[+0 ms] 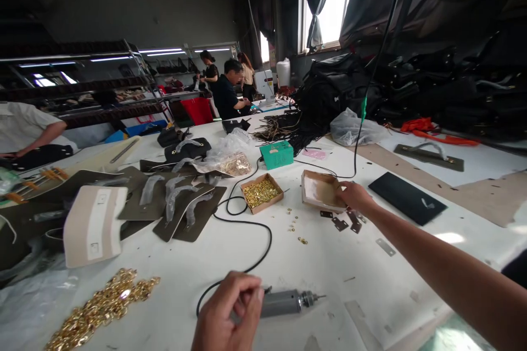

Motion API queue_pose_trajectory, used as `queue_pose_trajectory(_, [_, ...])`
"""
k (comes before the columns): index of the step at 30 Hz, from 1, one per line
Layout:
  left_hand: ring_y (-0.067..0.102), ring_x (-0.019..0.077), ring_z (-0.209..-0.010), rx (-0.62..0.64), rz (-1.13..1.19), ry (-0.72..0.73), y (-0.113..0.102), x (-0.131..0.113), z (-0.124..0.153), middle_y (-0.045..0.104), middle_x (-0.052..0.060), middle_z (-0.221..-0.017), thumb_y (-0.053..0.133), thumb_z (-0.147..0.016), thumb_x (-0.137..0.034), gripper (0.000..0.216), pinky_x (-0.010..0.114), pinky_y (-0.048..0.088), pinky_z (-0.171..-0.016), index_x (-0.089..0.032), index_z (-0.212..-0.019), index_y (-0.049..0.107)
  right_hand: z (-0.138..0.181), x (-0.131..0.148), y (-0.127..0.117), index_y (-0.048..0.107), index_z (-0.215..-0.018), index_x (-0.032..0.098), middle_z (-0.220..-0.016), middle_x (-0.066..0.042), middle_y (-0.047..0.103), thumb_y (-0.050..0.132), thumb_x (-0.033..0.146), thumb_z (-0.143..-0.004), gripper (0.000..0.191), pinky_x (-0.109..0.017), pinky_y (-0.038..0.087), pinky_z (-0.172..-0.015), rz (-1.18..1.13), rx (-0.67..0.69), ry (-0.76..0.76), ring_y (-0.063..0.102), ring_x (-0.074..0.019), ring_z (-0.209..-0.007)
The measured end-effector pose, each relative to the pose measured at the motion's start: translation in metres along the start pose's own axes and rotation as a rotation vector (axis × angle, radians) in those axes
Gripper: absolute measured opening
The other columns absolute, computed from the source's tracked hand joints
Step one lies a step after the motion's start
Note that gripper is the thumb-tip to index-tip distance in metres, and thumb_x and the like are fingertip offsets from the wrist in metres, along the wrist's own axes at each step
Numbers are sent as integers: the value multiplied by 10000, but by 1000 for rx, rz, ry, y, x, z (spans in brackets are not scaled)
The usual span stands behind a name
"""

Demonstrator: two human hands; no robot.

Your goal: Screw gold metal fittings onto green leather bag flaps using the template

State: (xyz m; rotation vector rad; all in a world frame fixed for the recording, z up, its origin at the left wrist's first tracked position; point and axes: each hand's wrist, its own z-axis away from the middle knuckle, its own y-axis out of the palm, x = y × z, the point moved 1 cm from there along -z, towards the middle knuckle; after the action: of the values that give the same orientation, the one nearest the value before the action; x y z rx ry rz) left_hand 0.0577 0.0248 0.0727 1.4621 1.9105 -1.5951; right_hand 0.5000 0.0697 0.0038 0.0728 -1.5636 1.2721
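Overhead, a dim workshop closed in around a white tabletop (pixel 313 266), littered with small scraps. Daylight came through a window (pixel 327 16) between dark curtains; lit shelves (pixel 102 60) lined the far left, and co-workers (pixel 227 96) stood or sat beyond. Black bags (pixel 444 85) were heaped along the right. Near the middle sat a shallow cardboard box (pixel 328 193), the right hand (pixel 353 197) touching its right rim, though I couldn't tell how firmly. Close to the front edge, the left hand (pixel 230 310) was curled, thumb near forefinger, beside a grey tool (pixel 284 303); whether it held anything was unclear. Gold chain (pixel 102 307) lay piled at front left, and olive panels (pixel 144 197) overlapped behind it.
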Motion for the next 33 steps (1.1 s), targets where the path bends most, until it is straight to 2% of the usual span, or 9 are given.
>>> queue_pose_trajectory(3, [690, 198, -934, 36, -246, 190, 13, 12, -58, 727, 39, -1073, 597, -916, -304, 168, 292, 585, -809, -270, -1054, 687, -12, -4, -14, 727, -1181, 202, -606, -36, 721, 665, 268, -724, 466, -310, 518, -458, 11, -43, 17, 625, -197, -419])
queue_pose_trajectory(6, [630, 242, -1158, 111, -476, 241, 39, 31, -111, 698, 68, -1217, 617, -906, -238, 288, 371, 533, -1002, -234, -1193, 642, -24, -10, -24, 744, -1143, 184, -580, -42, 705, 653, 246, -704, 453, -333, 526, -487, 57, -96, 28, 627, -213, -441])
queue_pose_trajectory(11, [597, 289, -1161, 170, -583, 237, 75, 66, -161, 701, 82, -1169, 653, -883, -203, 305, 417, 514, -950, -215, -1188, 639, -32, -19, -38, 755, -1094, 172, -759, -100, 757, 666, 309, -733, 397, -389, 538, -649, 151, -200, 30, 692, -273, -647])
queue_pose_trajectory(14, [614, 271, -1087, 202, -619, 233, 80, 85, -172, 703, 78, -1057, 606, -904, -160, 181, 393, 514, -877, -213, -1065, 670, -5, -7, -37, 740, -1113, 200, -991, -120, 762, 660, 430, -780, 412, -397, 523, -756, 158, -348, -55, 690, -300, -868])
queue_pose_trajectory(16, [620, 253, -1039, 216, -631, 234, 79, 94, -176, 691, 67, -1009, 540, -939, -148, 155, 375, 508, -852, -220, -979, 671, 26, 13, -25, 746, -1037, 211, -956, -104, 754, 613, 486, -844, 360, -377, 520, -763, 23, -385, -207, 678, -273, -849])
queue_pose_trajectory(19, [618, 242, -1024, 209, -643, 221, 73, 104, -178, 671, 61, -1010, 485, -968, -149, 190, 355, 504, -829, -229, -934, 654, 63, 54, 18, 751, -990, 224, -937, -85, 763, 546, 604, -922, 437, -372, 545, -794, -332, 46, -356, 692, -266, -891])
queue_pose_trajectory(21, [619, 242, -1020, 194, -650, 201, 68, 108, -179, 664, 63, -1016, 485, -968, -149, 184, 348, 507, -814, -228, -925, 645, 64, 80, 53, 757, -974, 222, -1007, -88, 772, 546, 638, -920, 469, -397, 530, -918, -516, 164, -379, 691, -281, -1000])
queue_pose_trajectory(26, [622, 223, -1006, 160, -665, 166, 55, 116, -177, 653, 54, -984, 478, -981, -159, 179, 317, 517, -798, -227, -893, 618, -6, 105, 123, 732, -979, 185, -1076, -142, 764, 473, 709, -896, 590, -435, 519, -986, -719, -14, -276, 688, -308, -1069])
queue_pose_trajectory(33, [602, 236, -1010, 114, -680, 133, 46, 133, -175, 629, 58, -969, 462, -993, -192, 183, 332, 516, -786, -234, -874, 594, -74, 108, 153, 750, -920, 204, -1085, -112, 772, 501, 772, -839, 625, -457, 477, -1057, -669, 69, -318, 673, -312, -1108])
